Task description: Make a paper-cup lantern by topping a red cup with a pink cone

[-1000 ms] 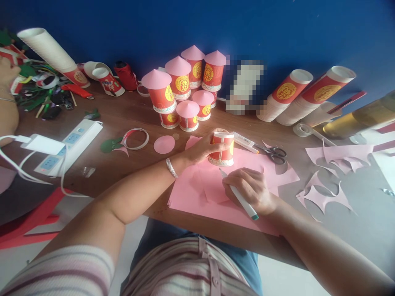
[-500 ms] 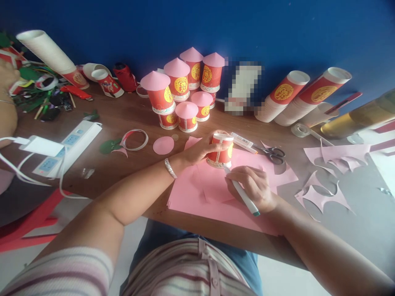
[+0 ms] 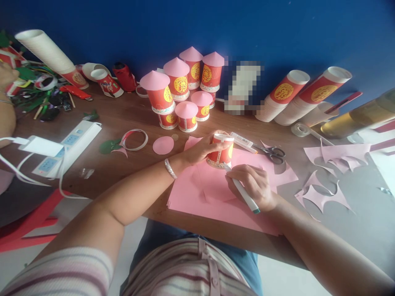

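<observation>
A red paper cup (image 3: 219, 154) with a yellow emblem stands on a stack of pink paper (image 3: 191, 191). My left hand (image 3: 206, 149) is wrapped round its far left side, the thumb across its front. In my right hand (image 3: 251, 185) is a white marker pen (image 3: 245, 196) with a green end. The marker's tip meets the pale patterned rim at the cup's base, which bears some marks. Just beyond the cup lies another white marker (image 3: 242, 142), with black scissors (image 3: 273, 154) to its right.
Pink-roofed cup lanterns (image 3: 181, 78) stand grouped at the back. Cup stacks (image 3: 282, 96) lean at the right, near a tape roll (image 3: 300, 130) and pink offcuts (image 3: 327, 197). A power strip (image 3: 69, 148) with cables lies left. Another person's arm (image 3: 6, 111) shows at the far left.
The marker in my right hand has shifted very slightly at the cup's base rim. My left hand keeps its hold on the cup, which has hardly moved.
</observation>
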The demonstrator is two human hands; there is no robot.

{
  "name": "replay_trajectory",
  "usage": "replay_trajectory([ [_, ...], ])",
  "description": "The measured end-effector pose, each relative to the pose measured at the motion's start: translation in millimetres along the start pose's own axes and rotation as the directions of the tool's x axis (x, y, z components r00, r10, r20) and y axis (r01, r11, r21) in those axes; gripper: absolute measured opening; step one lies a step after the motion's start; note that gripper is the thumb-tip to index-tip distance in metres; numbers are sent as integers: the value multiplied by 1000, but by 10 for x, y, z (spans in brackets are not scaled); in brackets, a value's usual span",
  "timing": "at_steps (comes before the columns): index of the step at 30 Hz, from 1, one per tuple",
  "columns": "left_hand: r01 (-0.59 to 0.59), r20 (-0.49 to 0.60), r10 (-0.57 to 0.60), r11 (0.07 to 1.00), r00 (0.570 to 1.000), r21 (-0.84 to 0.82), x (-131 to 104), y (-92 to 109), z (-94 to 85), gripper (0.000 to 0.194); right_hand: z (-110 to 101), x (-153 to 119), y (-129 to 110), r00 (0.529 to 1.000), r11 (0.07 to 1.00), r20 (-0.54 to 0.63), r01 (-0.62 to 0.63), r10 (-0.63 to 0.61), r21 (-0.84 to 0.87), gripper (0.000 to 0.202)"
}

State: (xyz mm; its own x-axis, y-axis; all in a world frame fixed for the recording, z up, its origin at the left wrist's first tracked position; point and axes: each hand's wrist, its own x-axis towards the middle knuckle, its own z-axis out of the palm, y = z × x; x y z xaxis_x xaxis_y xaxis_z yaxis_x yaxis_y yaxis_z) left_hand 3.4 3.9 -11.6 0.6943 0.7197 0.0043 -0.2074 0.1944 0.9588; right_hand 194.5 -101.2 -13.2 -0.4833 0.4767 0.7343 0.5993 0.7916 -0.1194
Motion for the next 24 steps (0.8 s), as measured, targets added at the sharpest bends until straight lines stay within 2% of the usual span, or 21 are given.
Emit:
replay_trajectory([
  [11, 4, -4, -4, 999, 1000, -51, 28, -37, -28, 46, 24, -12, -1, 1000, 1000, -20, 8, -8, -7, 25],
  [24, -39, 21, 40, 999, 999, -21, 49, -97, -82, 34, 26, 0, 9, 1000, 999, -19, -3, 2, -37, 22],
])
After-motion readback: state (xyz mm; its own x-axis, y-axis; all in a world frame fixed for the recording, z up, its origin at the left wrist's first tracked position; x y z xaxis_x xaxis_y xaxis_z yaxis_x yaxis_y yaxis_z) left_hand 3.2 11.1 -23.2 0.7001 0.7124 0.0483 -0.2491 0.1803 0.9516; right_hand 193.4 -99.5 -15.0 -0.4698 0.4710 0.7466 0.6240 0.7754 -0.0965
